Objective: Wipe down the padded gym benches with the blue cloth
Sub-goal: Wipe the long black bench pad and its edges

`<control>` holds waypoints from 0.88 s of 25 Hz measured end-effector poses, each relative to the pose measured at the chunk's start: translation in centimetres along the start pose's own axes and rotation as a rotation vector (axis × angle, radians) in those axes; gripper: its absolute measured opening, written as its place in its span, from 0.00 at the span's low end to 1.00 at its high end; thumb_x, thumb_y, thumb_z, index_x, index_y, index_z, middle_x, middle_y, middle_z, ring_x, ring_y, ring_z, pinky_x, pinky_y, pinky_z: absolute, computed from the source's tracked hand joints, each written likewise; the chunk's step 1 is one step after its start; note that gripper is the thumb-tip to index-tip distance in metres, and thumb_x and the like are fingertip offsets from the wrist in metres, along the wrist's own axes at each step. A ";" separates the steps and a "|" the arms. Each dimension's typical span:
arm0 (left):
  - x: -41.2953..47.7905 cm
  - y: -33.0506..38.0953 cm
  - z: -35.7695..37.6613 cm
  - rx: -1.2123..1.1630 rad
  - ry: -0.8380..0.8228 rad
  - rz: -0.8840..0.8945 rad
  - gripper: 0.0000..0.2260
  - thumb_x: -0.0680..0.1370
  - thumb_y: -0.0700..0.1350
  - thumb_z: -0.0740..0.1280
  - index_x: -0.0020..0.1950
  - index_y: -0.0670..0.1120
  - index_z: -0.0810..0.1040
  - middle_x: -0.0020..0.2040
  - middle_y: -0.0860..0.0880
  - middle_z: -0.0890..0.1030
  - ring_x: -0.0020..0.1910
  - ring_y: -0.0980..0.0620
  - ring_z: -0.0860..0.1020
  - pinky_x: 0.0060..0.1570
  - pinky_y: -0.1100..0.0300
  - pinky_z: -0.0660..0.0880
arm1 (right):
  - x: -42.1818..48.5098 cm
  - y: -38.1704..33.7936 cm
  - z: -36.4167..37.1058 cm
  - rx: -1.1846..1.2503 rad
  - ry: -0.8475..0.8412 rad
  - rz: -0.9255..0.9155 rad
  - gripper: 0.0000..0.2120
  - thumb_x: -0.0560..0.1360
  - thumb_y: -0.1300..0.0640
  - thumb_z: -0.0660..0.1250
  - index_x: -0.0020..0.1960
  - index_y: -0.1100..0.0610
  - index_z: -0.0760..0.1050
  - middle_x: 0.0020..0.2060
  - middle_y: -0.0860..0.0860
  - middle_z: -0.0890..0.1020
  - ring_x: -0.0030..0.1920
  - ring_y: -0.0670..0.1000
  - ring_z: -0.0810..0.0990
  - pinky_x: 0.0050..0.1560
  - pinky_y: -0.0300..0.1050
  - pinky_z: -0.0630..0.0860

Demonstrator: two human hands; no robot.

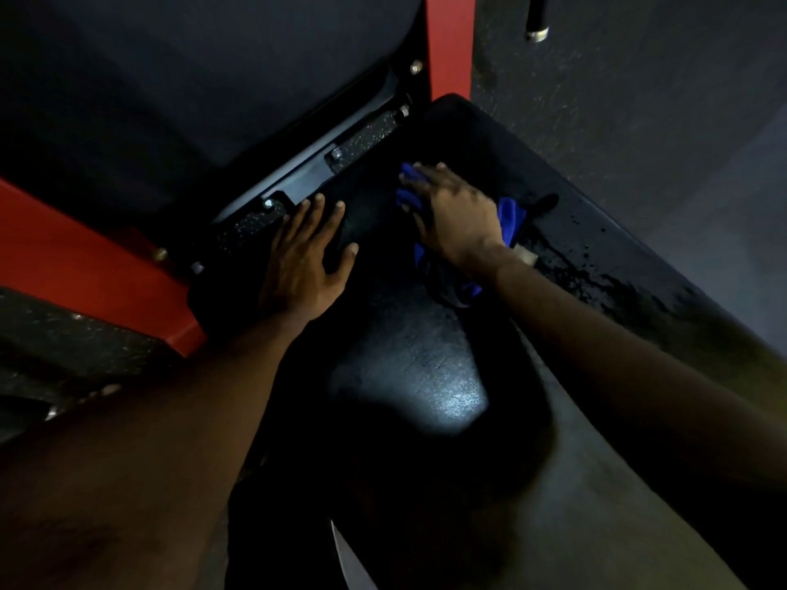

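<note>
Presently both hands are down on the black seat pad (404, 368) of a bench with a red frame (85, 266). The left hand (304, 253) lies flat and open, fingers straight and slightly spread, holding nothing; its fingertips reach the far edge of the pad, just beside the bolted metal bracket (306, 176) that joins the seat to the back pad (191, 78). The right hand (453, 210) rests palm-down on the blue cloth (511, 219), fingers extended and pressing it against the pad rather than gripping it. The cloth is bunched beneath that hand, showing past the fingertips and trailing out beside the wrist. Wet streaks (596, 266) and droplets glisten along the right edge of the pad. Dark speckled floor (639, 100) lies beyond.
</note>
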State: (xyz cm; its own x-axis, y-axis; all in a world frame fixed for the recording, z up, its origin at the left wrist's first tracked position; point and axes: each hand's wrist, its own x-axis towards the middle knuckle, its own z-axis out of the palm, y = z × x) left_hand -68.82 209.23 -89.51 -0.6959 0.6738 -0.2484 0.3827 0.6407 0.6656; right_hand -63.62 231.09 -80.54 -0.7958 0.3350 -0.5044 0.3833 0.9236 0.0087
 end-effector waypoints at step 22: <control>0.0 0.0 0.1 0.025 -0.044 -0.018 0.28 0.82 0.61 0.54 0.80 0.52 0.62 0.81 0.45 0.60 0.81 0.48 0.55 0.78 0.51 0.48 | -14.8 3.2 -0.7 0.038 0.008 0.144 0.22 0.82 0.45 0.61 0.75 0.46 0.69 0.76 0.45 0.68 0.78 0.52 0.63 0.74 0.51 0.67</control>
State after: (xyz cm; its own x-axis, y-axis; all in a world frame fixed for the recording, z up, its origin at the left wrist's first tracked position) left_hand -68.80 209.29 -89.55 -0.6755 0.6774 -0.2913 0.3857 0.6613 0.6434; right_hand -50.95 229.18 -72.46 -0.7347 0.4656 -0.4934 0.5113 0.8580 0.0483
